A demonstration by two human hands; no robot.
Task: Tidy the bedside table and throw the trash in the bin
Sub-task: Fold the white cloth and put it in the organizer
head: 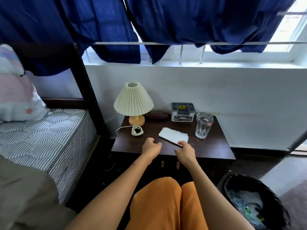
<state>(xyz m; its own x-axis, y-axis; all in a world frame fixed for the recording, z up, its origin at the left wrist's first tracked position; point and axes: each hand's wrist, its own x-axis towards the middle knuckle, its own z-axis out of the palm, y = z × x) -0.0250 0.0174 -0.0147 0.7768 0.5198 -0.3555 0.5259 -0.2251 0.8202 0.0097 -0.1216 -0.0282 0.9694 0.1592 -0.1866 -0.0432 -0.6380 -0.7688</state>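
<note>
Orange trouser legs (166, 205) fill the bottom of the view, and both bare forearms reach forward over them to the dark wooden bedside table (207, 150). At the near edge of the tabletop the left hand (152, 147) hangs with its fingers loosely curled and holds nothing, its fingertips close to the near left corner of a white folded tissue (173, 136). Beside it the right hand (185, 151) has its fingertips at the near right corner of that tissue (whether it pinches the paper or only touches it cannot be told). The tissue lies flat in the middle of the table, turned at a slant.

Left of the tissue lies a coiled white cable (137, 130), one loose end trailing off towards the table's left edge. Behind the coil stands a small lamp (133, 101) with a pleated cream shade and a round wooden base. A dark glasses case (156, 115) lies against the wall beside the base, and to its right sits a grey organiser box (182, 112) with a yellow label. An empty cut-glass tumbler (203, 125) stands upright at the right.

On the floor at lower right is a bin (232, 185) lined with a black bag, with some rubbish in it. A striped mattress (41, 133) and pillow (18, 100) are at the left, blue curtains (182, 22) above.
</note>
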